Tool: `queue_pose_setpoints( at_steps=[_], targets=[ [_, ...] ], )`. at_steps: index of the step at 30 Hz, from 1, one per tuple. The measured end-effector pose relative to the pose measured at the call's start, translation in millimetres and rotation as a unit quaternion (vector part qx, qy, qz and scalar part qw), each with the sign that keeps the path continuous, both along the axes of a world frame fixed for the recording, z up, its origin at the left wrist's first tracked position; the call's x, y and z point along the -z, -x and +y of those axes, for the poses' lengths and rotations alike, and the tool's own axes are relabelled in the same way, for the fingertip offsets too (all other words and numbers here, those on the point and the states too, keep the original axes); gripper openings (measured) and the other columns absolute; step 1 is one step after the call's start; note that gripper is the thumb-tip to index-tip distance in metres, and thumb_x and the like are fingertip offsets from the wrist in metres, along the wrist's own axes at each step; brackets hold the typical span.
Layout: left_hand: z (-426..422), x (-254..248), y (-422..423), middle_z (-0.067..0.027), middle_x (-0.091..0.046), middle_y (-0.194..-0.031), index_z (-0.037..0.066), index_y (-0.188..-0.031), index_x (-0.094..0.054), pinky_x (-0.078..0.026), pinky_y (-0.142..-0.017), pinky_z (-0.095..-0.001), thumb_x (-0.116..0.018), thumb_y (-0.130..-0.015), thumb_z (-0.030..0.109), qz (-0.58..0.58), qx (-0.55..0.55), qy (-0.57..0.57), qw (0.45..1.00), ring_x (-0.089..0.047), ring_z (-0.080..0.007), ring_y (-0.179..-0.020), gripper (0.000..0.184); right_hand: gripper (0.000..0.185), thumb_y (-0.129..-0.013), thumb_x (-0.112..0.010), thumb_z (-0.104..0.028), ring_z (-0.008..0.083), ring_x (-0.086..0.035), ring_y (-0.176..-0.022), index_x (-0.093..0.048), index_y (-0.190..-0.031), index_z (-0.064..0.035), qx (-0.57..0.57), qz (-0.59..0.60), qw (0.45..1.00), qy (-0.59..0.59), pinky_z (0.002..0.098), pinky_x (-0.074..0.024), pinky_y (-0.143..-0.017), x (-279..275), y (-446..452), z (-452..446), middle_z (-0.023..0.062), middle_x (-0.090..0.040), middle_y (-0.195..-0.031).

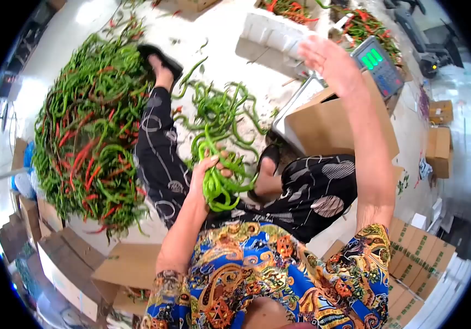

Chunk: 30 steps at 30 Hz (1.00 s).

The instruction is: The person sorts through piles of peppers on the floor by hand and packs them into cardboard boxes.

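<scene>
A bunch of long green chili peppers (222, 189) is gripped in my left hand (209, 164), held above my lap with the fingers wrapped round it. My right hand (326, 57) is raised at the upper right, its fingers stretched out and slightly blurred, with nothing seen in it. From this view it overlaps the edge of a white foam box (271, 34); whether they touch I cannot tell. Between my feet lies a loose heap of green chili peppers (219, 107). Below my right forearm stands an open cardboard box (323, 126) on a scale, its inside mostly hidden.
A large pile of green and red chili peppers (90, 137) covers the floor at my left. The scale's display (375, 57) glows green behind the box. More cardboard boxes (438, 151) stand at the right, and flattened cartons (419, 255) lie at the lower right.
</scene>
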<state>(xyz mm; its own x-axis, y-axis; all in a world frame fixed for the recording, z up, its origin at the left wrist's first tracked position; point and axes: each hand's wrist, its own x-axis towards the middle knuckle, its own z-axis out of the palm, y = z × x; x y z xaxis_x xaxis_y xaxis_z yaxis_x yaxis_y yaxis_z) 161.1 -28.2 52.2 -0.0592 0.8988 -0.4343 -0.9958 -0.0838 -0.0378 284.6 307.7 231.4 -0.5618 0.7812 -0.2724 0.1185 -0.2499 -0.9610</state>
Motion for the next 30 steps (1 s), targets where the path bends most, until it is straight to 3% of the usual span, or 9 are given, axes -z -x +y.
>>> queue_pose_setpoints(
  at_steps=[4, 7, 10, 13, 17, 20, 24, 27, 30],
  targets=[
    [4.9, -34.4, 0.3, -0.0046, -0.05, -0.095, 0.008, -0.118, -0.05, -0.044, -0.063, -0.0241, -0.058, -0.084, 0.005, 0.028, 0.001, -0.022, 0.999, -0.046, -0.0103, -0.075, 0.035, 0.053, -0.093, -0.059, -0.031, 0.0167, -0.058, -0.11, -0.047, -0.133, 0.0023, -0.251, -0.121, 0.96, 0.003, 0.0293, -0.0436, -0.095, 41.0, 9.7, -113.3, 0.0131, -0.06, -0.122],
    [7.0, -48.4, 4.0, -0.0055, -0.06, -0.094, 0.007, -0.116, -0.052, -0.05, -0.061, -0.0255, -0.061, -0.084, 0.007, 0.034, 0.003, 0.006, 0.999, -0.054, -0.0099, -0.071, 0.034, 0.058, -0.086, -0.069, -0.029, 0.018, -0.056, -0.111, -0.049, -0.13, 0.0026, -0.336, -0.141, 0.928, 0.079, 0.0315, -0.0457, -0.094, 65.9, -2.4, -172.5, 0.0134, -0.061, -0.117],
    [4.9, -44.9, 3.5, -0.008, -0.06, -0.098, 0.007, -0.121, -0.051, -0.05, -0.062, -0.0264, -0.061, -0.085, 0.006, 0.012, -0.001, 0.008, 1.0, -0.054, -0.0111, -0.072, 0.038, 0.042, -0.086, -0.064, -0.017, 0.0148, -0.063, -0.094, -0.056, -0.124, -0.0018, -0.289, -0.114, 0.95, -0.013, 0.0289, -0.0486, -0.085, 62.9, -8.7, -207.7, 0.01, -0.067, -0.105],
    [3.8, -38.1, -0.3, -0.0108, -0.057, -0.107, 0.009, -0.128, -0.048, -0.048, -0.065, -0.0261, -0.058, -0.088, 0.006, -0.051, -0.001, -0.055, 0.997, -0.051, -0.0111, -0.075, 0.041, 0.03, -0.09, -0.054, -0.016, 0.0179, -0.061, -0.074, -0.057, -0.114, 0.0009, -0.275, -0.12, 0.927, -0.226, 0.0322, -0.0483, -0.069, 85.8, -14.8, -212.3, 0.0143, -0.062, -0.083],
    [2.1, -35.4, -3.9, -0.0142, -0.053, -0.119, 0.004, -0.132, -0.044, -0.045, -0.065, -0.0237, -0.054, -0.091, 0.01, -0.074, -0.031, -0.103, 0.992, -0.046, -0.009, -0.075, 0.043, 0.022, -0.096, -0.047, -0.017, 0.01, -0.052, -0.065, -0.054, -0.109, -0.0013, -0.118, -0.086, 0.982, 0.118, 0.0253, -0.0448, -0.061, 70.3, -24.7, -207.9, 0.004, -0.061, -0.087],
    [-0.3, -36.7, -1.2, -0.0117, -0.053, -0.111, 0.002, -0.13, -0.045, -0.045, -0.066, -0.0244, -0.054, -0.092, 0.01, -0.111, -0.05, -0.12, 0.985, -0.046, -0.01, -0.075, 0.04, 0.018, -0.098, -0.048, -0.017, 0.004, -0.048, -0.07, -0.056, -0.107, -0.0035, 0.027, -0.005, 0.995, 0.096, 0.0168, -0.0392, -0.061, 76.2, -35.7, -202.2, 0.0008, -0.057, -0.081],
    [6.8, -25.9, -3.2, -0.0077, -0.052, -0.104, 0.006, -0.124, -0.048, -0.046, -0.068, -0.0284, -0.054, -0.091, 0.006, 0.008, -0.051, -0.043, 0.998, -0.048, -0.0118, -0.077, 0.034, 0.03, -0.091, -0.063, -0.027, 0.0058, -0.05, -0.069, -0.058, -0.105, -0.0013, -0.104, -0.112, 0.971, 0.183, 0.021, -0.0435, -0.064, 83.9, -39.1, -223.7, 0.0039, -0.061, -0.095],
    [15.3, -31.2, -11.9, -0.0067, -0.057, -0.096, 0.006, -0.122, -0.048, -0.051, -0.069, -0.03, -0.063, -0.084, 0.001, 0.182, -0.032, 0.031, 0.982, -0.054, -0.0135, -0.08, 0.041, 0.066, -0.073, -0.081, -0.036, 0.0142, -0.058, -0.087, -0.052, -0.118, 0.0031, -0.121, -0.217, 0.968, 0.032, 0.0259, -0.0484, -0.077, 113.1, -21.9, -249.8, 0.007, -0.061, -0.099],
    [16.6, -35.8, -20.7, -0.0053, -0.061, -0.093, 0.003, -0.116, -0.054, -0.052, -0.065, -0.0253, -0.068, -0.081, 0.002, 0.344, -0.018, 0.095, 0.934, -0.059, -0.0114, -0.076, 0.038, 0.074, -0.065, -0.086, -0.034, 0.0119, -0.055, -0.083, -0.05, -0.117, 0.0046, -0.182, -0.227, 0.957, -0.009, 0.0253, -0.0477, -0.073, 102.6, -22.0, -248.2, 0.0063, -0.059, -0.098]
  ],
)
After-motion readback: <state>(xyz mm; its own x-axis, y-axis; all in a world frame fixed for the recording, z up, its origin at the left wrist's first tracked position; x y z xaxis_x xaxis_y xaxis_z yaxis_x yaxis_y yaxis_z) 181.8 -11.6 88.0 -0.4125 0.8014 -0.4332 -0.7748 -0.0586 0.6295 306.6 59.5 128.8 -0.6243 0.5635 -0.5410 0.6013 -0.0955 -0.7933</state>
